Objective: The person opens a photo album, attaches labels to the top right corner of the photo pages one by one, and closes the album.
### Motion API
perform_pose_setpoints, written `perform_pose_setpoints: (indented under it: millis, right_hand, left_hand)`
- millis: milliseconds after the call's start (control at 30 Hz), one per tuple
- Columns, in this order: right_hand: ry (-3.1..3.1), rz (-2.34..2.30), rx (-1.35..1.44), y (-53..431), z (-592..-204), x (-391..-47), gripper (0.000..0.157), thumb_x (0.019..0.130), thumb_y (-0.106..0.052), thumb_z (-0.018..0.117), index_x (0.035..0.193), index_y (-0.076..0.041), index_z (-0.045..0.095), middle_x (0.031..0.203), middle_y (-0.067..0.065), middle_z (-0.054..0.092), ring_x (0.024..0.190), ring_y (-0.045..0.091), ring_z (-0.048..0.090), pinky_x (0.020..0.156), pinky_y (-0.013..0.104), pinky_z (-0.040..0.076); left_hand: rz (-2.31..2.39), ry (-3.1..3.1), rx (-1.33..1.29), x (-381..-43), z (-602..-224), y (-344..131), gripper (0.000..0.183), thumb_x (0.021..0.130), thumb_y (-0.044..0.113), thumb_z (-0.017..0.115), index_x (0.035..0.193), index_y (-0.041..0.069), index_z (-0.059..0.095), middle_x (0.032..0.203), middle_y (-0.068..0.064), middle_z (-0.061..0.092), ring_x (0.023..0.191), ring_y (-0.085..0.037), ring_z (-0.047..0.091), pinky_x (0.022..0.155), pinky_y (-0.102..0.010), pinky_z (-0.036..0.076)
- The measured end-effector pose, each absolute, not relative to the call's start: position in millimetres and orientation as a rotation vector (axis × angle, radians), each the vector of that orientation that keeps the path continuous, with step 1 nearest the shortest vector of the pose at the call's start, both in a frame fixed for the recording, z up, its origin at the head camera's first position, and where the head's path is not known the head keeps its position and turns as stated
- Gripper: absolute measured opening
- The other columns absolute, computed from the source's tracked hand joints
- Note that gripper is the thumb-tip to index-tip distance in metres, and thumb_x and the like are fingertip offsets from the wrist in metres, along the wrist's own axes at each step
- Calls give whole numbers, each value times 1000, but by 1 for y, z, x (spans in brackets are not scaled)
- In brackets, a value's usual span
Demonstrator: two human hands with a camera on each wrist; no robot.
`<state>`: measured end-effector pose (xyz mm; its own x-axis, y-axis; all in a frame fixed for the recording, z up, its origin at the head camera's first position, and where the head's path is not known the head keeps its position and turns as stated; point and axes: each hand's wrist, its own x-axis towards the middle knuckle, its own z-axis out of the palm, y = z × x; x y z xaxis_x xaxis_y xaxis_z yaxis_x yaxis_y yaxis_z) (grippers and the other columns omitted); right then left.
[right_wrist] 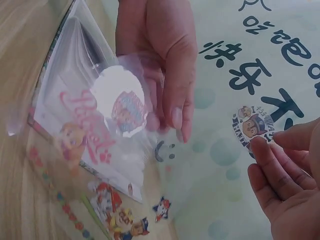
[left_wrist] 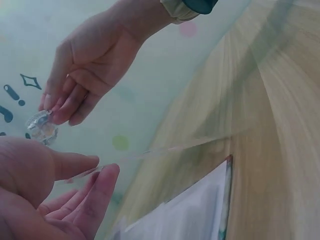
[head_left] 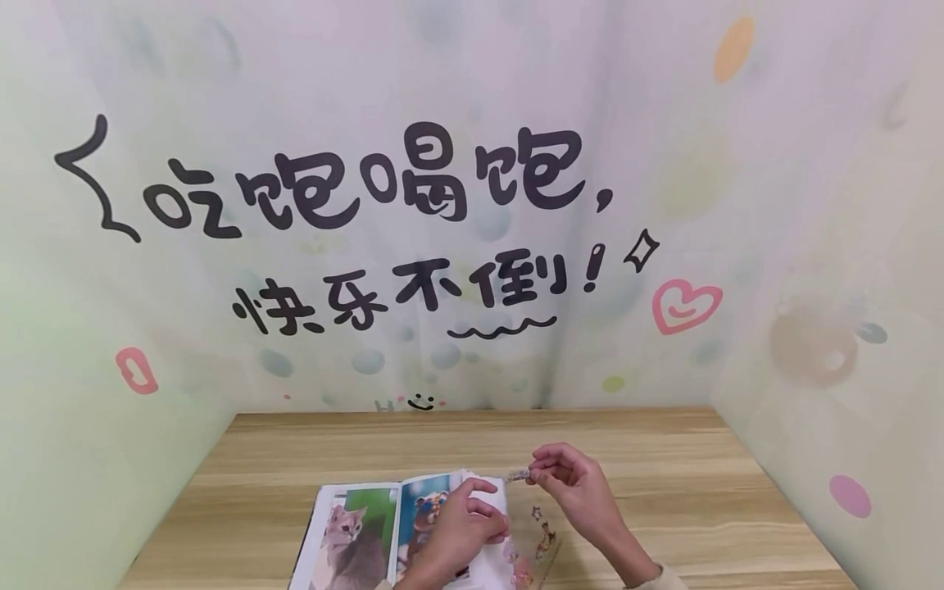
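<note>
Between its thumb and fingers my left hand [head_left: 457,533] pinches a clear sticker sheet [right_wrist: 102,150] over the right side of an open photo album [head_left: 319,524]. Pink lettering and cartoon dogs are printed on the sheet, and a bright round patch shows near its top in the right wrist view. To the right, my right hand [head_left: 583,489] pinches a small clear-backed sticker [right_wrist: 250,126] with a cartoon dog in a cap, held apart from the sheet. The album shows a cat photo [head_left: 354,537] on the left and a bear picture [head_left: 426,512], partly hidden by my left hand.
The album lies on a wood-grain table [head_left: 243,467] near its front. Behind the table hangs a pale curtain [head_left: 472,65] with dark lettering and coloured spots, and similar pale walls close in both sides.
</note>
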<state>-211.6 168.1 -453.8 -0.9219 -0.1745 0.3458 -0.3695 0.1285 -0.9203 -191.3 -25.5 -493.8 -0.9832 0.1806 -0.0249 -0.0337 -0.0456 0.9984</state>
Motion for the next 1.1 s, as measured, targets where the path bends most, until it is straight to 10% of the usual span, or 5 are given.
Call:
perform_pose_setpoints:
  millis: [667,1100]
  right_hand:
    - [-2310,1878,584,176,-458,-214,21,88,-1,70,108,4,67,98,21,71,87,9,68,70,21,55]
    - [-2382,1908,400,174,-457,-212,25,85,-2,73,110,2,70,104,17,73,90,12,68,80,22,55]
  left_hand:
    - [1949,2241,257,-189,-499,5,46,77,-1,67,121,-1,54,93,-10,69,80,-16,67,66,-26,52]
    - [1826,2328,328,-190,-503,15,54,82,8,70,132,-1,50,113,-20,66,103,-34,67,84,-46,56]
